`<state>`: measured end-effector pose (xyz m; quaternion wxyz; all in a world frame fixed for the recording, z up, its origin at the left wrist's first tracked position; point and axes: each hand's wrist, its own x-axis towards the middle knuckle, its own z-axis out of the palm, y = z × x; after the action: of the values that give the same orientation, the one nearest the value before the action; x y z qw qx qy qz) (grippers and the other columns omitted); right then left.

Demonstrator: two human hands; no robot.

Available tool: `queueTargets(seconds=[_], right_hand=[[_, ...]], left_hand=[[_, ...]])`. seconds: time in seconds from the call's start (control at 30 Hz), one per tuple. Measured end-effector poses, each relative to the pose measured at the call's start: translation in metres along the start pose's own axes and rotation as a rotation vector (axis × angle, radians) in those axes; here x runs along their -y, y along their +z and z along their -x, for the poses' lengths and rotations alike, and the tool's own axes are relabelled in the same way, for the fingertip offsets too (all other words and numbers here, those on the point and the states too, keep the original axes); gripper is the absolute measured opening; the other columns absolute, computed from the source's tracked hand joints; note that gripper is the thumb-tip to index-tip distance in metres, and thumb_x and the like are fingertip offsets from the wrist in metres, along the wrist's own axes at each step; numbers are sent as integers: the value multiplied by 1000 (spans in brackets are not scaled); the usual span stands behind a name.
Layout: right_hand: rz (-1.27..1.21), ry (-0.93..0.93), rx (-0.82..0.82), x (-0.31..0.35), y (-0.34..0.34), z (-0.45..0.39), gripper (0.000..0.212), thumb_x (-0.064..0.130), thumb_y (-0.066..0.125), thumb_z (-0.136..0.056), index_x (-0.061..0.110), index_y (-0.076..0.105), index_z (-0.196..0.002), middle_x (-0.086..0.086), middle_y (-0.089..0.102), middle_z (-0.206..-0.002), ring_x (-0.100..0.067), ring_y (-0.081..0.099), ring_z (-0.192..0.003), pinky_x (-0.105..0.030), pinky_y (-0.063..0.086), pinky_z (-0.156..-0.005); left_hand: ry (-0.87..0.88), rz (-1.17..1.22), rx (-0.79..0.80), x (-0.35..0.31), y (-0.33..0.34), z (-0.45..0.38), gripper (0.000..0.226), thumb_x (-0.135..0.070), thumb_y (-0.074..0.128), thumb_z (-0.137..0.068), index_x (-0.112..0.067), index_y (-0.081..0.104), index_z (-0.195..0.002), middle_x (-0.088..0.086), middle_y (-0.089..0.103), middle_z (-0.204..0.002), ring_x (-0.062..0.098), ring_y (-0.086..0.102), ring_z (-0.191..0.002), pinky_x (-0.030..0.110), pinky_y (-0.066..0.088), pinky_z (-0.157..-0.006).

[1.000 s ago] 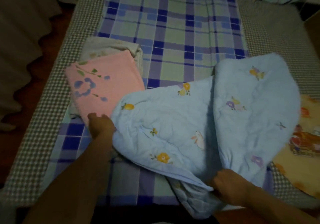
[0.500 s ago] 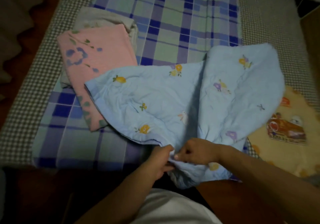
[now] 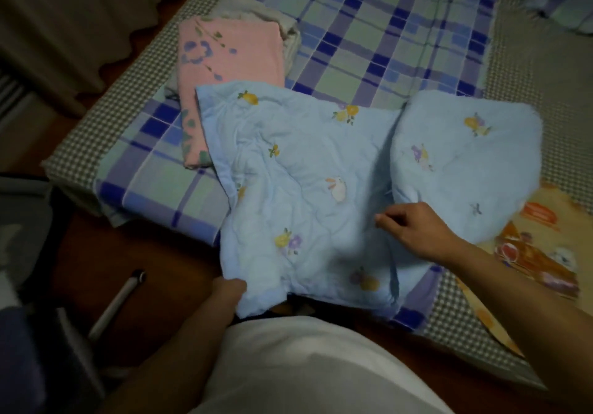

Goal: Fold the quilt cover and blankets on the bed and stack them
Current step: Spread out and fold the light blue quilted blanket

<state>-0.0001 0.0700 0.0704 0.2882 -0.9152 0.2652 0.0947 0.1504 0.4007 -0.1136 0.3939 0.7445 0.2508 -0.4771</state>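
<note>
A bed [image 3: 542, 70] fills most of the frame, running from the upper right down to the lower centre, covered by a small-checked cloth with a blue, green and purple plaid sheet [image 3: 378, 44] laid over it. In the middle of the frame lies a light blue quilted blanket [image 3: 305, 189] printed with small fruits, flowers and a white rabbit. It is partly folded: a large flat panel at centre, and a puffier rounded section to its right, with a crease between them. Its near edge hangs slightly past the bed's edge.

The left arm reaches up from the bottom centre, and the left hand [image 3: 229, 288] grips the blanket's lower left corner, fingers curled under the fabric. The right arm enters from the lower right; the right hand [image 3: 414, 230] rests on the blanket near the crease, fingers curled inward. It seems to be pinching a bit of fabric, but motion blur makes this uncertain.

At upper left, a folded pink blanket [image 3: 231, 57] with blue flowers sits on a folded cream one [image 3: 285, 28], its lower part tucked under the blue blanket's corner. A yellow cartoon-print blanket [image 3: 539, 253] lies at the right edge.
</note>
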Motion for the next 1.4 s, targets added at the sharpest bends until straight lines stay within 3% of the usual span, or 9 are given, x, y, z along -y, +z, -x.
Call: queueTargets(seconds=[0.2,0.3,0.37,0.47,0.67,0.87,0.97,1.17,1.4], right_hand=[[429,-163,-170,3,-104,-6,59,59,31,-91,16,69,-79,-8,64,-64,-26,58,-59,-33,42,-58],[394,-219,-235,64,-159,-20,49,49,39,-100,13,71,-90,-3,66,-74,-20,59,-65,-38,49,-66],[309,-259,-227,123,-183,-29,41,47,45,-100,15,70,-93,1,69,-79,-16,63,-71,-43,54,-71],[181,-341,-218,213,-189,-38,36,46,48,-100,20,71,-89,23,63,-64,4,58,-61,-27,45,-64],[-37,-436,65,322,-96,-49,38,43,48,-101,16,73,-94,22,56,-55,4,49,-52,-11,37,-56],[35,-440,52,285,83,-45,41,42,45,-102,18,63,-74,-4,65,-70,-18,59,-66,-34,47,-68],[-318,-231,-123,269,134,-35,50,53,40,-97,16,66,-75,1,66,-66,-15,61,-64,-32,47,-65],[-1735,360,-416,255,132,-44,70,71,50,-85,5,69,-96,-5,48,-66,-17,50,-61,-30,41,-67],[-2062,559,-500,238,136,-38,73,68,39,-94,2,66,-111,-9,54,-71,-23,55,-69,-38,50,-82]], left_hand=[[479,-112,-417,-42,-59,60,60,16,47,-86,3,39,-144,29,46,-141,46,47,-125,46,35,-105],[645,-171,-329,-64,-103,55,58,9,47,-93,-16,49,-145,16,47,-147,36,46,-132,43,34,-112],[761,-316,-255,-77,-116,59,48,13,47,-91,-13,67,-126,16,59,-134,35,55,-122,34,40,-104],[867,-356,-159,-87,-118,69,45,20,45,-86,-11,76,-94,15,69,-109,27,63,-99,26,42,-86],[913,-16,216,-91,-104,115,36,9,67,-86,-15,68,-113,-3,68,-110,-8,63,-94,7,46,-82],[587,448,491,-93,-88,127,34,20,51,-82,-5,71,-95,18,73,-95,24,72,-83,31,58,-72],[447,485,609,-93,-91,128,32,18,46,-86,0,73,-87,25,70,-94,26,72,-80,30,58,-65],[210,514,797,-95,-88,128,40,-23,54,-99,4,61,-128,24,64,-127,35,61,-121,46,45,-108],[35,453,779,-93,-77,121,35,-20,60,-98,0,62,-127,20,65,-128,29,63,-120,38,48,-106]])
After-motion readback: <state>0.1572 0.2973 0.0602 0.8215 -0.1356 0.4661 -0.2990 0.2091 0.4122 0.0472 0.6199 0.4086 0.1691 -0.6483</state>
